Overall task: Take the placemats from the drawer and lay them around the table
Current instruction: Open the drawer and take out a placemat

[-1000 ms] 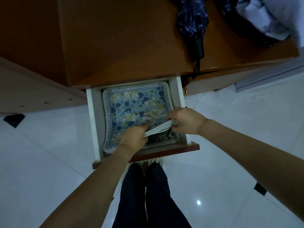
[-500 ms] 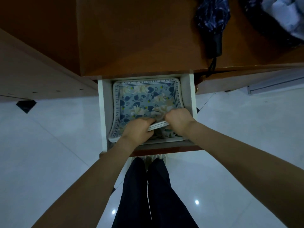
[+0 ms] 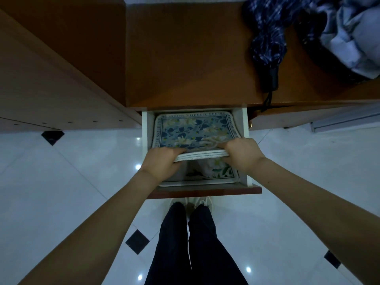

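Blue-flowered placemats (image 3: 193, 132) lay stacked inside the open white drawer (image 3: 243, 128), which stood pulled out from under the brown desk (image 3: 185, 58). The left hand (image 3: 162, 162) gripped the near edge of the stack at its left corner, fingers curled over the top; the right hand (image 3: 241, 154) pinched the same edge at the right, lifting it off another floral mat (image 3: 211, 172) beneath. A folded navy umbrella (image 3: 267, 48) rested on the desk, beyond the drawer's right side

Glossy tile floor (image 3: 61, 192), wooden cabinet (image 3: 185, 58)
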